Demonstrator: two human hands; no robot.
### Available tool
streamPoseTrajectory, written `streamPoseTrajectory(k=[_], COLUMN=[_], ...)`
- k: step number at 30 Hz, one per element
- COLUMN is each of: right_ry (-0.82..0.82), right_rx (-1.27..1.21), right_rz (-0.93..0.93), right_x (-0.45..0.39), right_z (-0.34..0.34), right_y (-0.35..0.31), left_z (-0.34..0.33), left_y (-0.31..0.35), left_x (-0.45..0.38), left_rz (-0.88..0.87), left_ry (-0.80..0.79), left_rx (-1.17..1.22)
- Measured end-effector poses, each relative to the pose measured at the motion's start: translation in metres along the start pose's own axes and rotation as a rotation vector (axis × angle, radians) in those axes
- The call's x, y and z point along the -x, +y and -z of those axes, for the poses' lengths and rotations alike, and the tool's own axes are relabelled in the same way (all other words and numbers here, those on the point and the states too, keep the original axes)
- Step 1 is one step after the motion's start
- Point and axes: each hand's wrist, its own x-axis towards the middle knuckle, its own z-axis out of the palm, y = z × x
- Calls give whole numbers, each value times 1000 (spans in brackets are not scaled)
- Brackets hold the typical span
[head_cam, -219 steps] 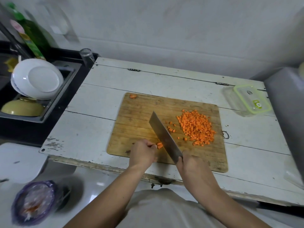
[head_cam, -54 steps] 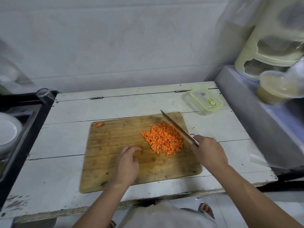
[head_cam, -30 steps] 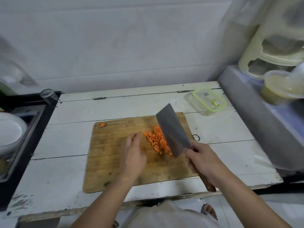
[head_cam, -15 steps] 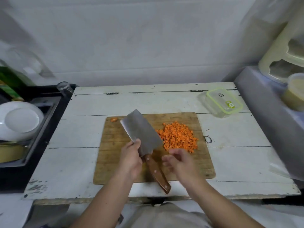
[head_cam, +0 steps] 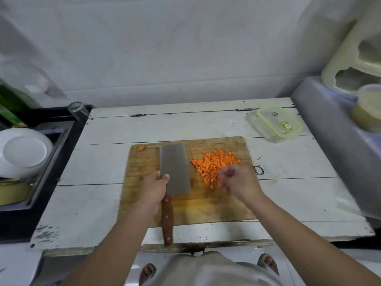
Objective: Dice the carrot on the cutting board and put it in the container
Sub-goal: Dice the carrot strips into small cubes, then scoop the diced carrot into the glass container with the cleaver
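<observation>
step: dicing looks done; you're at the switch from cutting to loading, judging by the heaped dice and the flat blade
dice (head_cam: 216, 165): orange cubes piled on the board's right half, toward its far edge; none in the box yet
board (head_cam: 206, 209): wood, lying mid-table, its near edge close to the table's front edge
stub (head_cam: 141, 148): lone carrot bit at the board's far-left corner, well apart from the pile
knife (head_cam: 174, 168): cleaver lying flat on the board's left half, blade pointing to the far edge, wood handle sticking out past the board's near edge
left hand (head_cam: 153, 188): fingers and thumb wrapped round the blade's heel at its left edge, so it holds the knife by the blade, not by the handle
right hand (head_cam: 237, 181): over the pile's near edge, motion-blurred; fingers seem loosely curled, can't tell if it pinches any dice
box (head_cam: 276, 124): clear with green-rimmed lid, at the table's far-right corner, well apart from the board; lid looks on
table (head_cam: 103, 162): white planks
next: you'd likely push dice onto the flat blade with the right hand, but the box lid has to come off first; keep the blade level or cubes roll off
risk: bare fingers on the blade edge
writing: small dark oval mark and a green tab on the lid, too small to read; no other text legible
</observation>
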Motion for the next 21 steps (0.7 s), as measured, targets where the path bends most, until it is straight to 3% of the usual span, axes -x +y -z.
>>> streamPoseTrajectory(k=[3,6,10,12,17,21], right_ry=[124,211,494,515,330,258], right_rx=[617,709,721,804,875,866], right_rz=[297,361,403,308,-92,-187], right_x=[-13,-34,-76,-104,-167,-204], right_z=[3,20,76,109,161,180], right_y=[-19,-16,8,14,0,5], left_z=[6,5,-6,-11,-20,-31], left_y=[-1,1,3,4,20,38], left_x=[-11,-17,-12,-6,11,21], left_rz=[-7,-63,-139,-135,-97,-156], left_ry=[55,85,66,57,63,154], left_rx=[-149,-331,-603,-710,-833,-955])
